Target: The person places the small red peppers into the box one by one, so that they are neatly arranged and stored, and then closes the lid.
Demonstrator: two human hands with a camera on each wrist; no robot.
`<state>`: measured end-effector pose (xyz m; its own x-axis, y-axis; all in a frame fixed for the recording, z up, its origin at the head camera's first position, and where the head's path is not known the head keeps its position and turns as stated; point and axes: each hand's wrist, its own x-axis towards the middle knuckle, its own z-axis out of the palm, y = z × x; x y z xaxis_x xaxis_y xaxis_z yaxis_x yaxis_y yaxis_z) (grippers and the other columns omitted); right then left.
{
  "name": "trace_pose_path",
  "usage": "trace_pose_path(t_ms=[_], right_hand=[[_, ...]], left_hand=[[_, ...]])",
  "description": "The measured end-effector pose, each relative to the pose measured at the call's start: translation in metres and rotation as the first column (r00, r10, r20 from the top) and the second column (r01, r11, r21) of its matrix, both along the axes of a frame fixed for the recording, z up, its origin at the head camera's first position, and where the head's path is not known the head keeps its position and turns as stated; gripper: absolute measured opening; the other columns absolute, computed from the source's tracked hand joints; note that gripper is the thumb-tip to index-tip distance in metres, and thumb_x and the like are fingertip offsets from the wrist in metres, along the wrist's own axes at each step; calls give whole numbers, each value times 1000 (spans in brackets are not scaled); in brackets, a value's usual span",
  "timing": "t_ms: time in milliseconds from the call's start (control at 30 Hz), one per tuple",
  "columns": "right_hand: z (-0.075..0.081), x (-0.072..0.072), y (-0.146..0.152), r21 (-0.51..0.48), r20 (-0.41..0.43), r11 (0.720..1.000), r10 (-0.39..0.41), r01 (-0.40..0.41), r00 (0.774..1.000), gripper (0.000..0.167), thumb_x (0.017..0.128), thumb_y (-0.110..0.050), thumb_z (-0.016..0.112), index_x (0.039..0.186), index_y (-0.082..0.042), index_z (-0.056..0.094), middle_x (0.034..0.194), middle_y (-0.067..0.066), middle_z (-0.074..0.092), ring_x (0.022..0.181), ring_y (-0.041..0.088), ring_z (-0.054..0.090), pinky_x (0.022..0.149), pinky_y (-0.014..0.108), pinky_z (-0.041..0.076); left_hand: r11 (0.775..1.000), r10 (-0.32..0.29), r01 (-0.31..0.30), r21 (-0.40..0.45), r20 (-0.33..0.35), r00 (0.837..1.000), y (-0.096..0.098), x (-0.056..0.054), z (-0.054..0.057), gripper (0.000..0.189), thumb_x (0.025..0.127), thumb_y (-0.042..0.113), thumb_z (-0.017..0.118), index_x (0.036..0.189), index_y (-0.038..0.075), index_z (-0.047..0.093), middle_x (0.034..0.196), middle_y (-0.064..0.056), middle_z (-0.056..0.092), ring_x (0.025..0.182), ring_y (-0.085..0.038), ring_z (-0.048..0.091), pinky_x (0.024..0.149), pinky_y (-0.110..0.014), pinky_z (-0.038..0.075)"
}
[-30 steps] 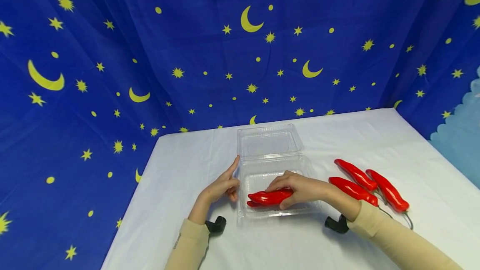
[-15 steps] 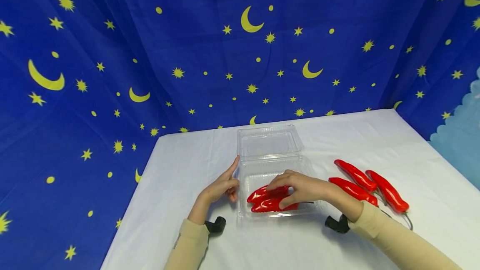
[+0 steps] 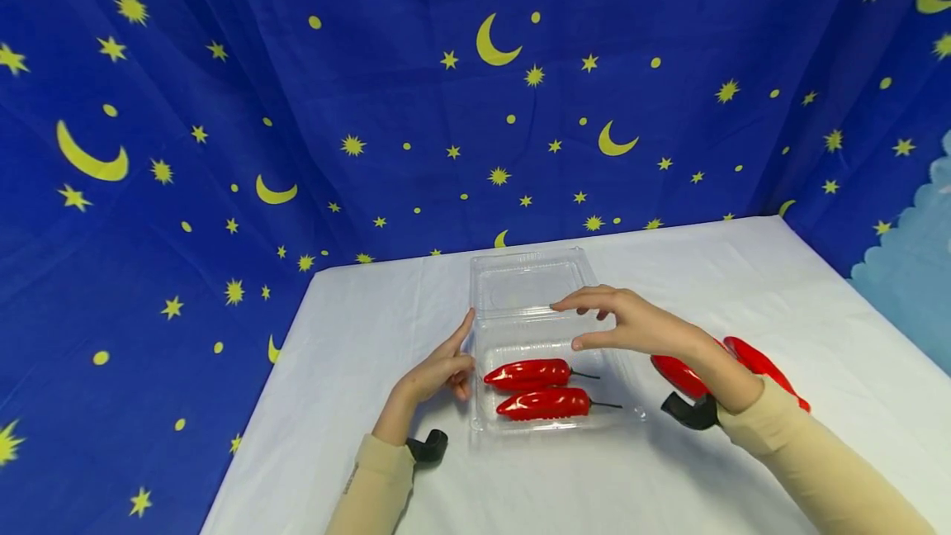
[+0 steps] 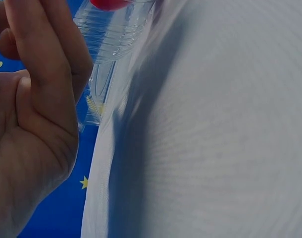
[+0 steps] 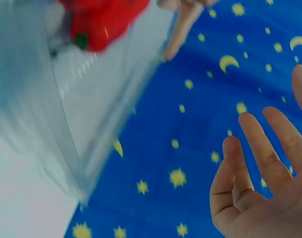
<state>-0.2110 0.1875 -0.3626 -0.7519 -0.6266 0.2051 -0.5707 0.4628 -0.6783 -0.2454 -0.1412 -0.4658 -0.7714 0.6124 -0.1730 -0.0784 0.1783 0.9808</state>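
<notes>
A clear plastic clamshell box [image 3: 518,351] lies with its lid [image 3: 529,283] folded back on a white-covered table. Inside the box, two red chili peppers rest side by side, the far one [image 3: 529,374] and the near one [image 3: 546,404], dark stems pointing right. My left hand [image 3: 434,374] touches the box's left edge, index finger extended along it and the other fingers bent. Over the right side of the box hovers my right hand [image 3: 631,322], fingers spread and holding nothing; the right wrist view also shows the fingers [image 5: 267,153] apart.
More red chili peppers [image 3: 768,370] lie on the table to the right, partly hidden behind my right forearm. A blue curtain [image 3: 416,89] with yellow stars and moons hangs behind and beside the table [image 3: 364,320].
My right hand has let go of a pepper in the box and risen up and to the right. The two peppers now lie apart, side by side. My left hand has stayed put.
</notes>
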Motion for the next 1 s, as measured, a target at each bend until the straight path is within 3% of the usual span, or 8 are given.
trace_pose_path(t_ms=[233, 433, 567, 700, 767, 1000], right_hand=[[22, -5, 38, -15, -76, 990, -139, 138, 987, 63, 81, -22, 75, 137, -9, 49, 133, 9, 52, 107, 23, 54, 85, 43, 50], [37, -5, 70, -58, -72, 971, -236, 232, 969, 64, 85, -15, 70, 142, -11, 43, 134, 14, 49, 108, 26, 54, 85, 22, 47], [43, -7, 86, -83, -47, 948, -310, 306, 949, 61, 87, -15, 67, 143, -13, 42, 133, 12, 49, 106, 16, 54, 83, 13, 44], [41, -8, 97, -75, 0, 925, -374, 373, 927, 60, 88, -18, 67, 142, -14, 43, 132, 8, 50, 106, 13, 54, 81, 13, 45], [40, -7, 101, -60, 9, 925, -376, 375, 927, 61, 88, -19, 66, 143, -13, 41, 132, 11, 49, 107, 20, 54, 80, 14, 46], [31, -6, 117, -8, 36, 916, -400, 401, 916, 62, 89, -21, 65, 144, -11, 39, 133, 16, 49, 110, 35, 53, 82, 28, 52]], left_hand=[[1000, -2, 2, -13, -8, 1000, 1, 1, 1, 90, 82, 8, 47, 152, 30, -4, 53, -2, 38, 46, -19, 57, 46, -30, 53], [1000, -1, 1, -11, 0, 1000, 0, 3, 2, 90, 83, 6, 47, 152, 30, -5, 54, -2, 37, 46, -18, 57, 46, -29, 52], [1000, -6, 6, 6, 0, 1000, 0, 6, 9, 89, 84, 3, 46, 152, 28, -6, 55, -3, 36, 47, -18, 57, 46, -29, 52], [1000, -5, 5, 8, -1, 1000, 1, 6, 9, 90, 84, 3, 46, 152, 28, -6, 54, -3, 37, 47, -18, 57, 46, -29, 52], [1000, -5, 5, 5, 1, 1000, 0, 3, 3, 90, 83, 5, 47, 151, 31, -5, 54, -2, 37, 46, -18, 57, 45, -29, 52], [1000, -9, 9, -1, -1, 1000, 1, 3, 4, 91, 83, 5, 48, 152, 30, -6, 54, -2, 37, 46, -18, 57, 45, -29, 52]])
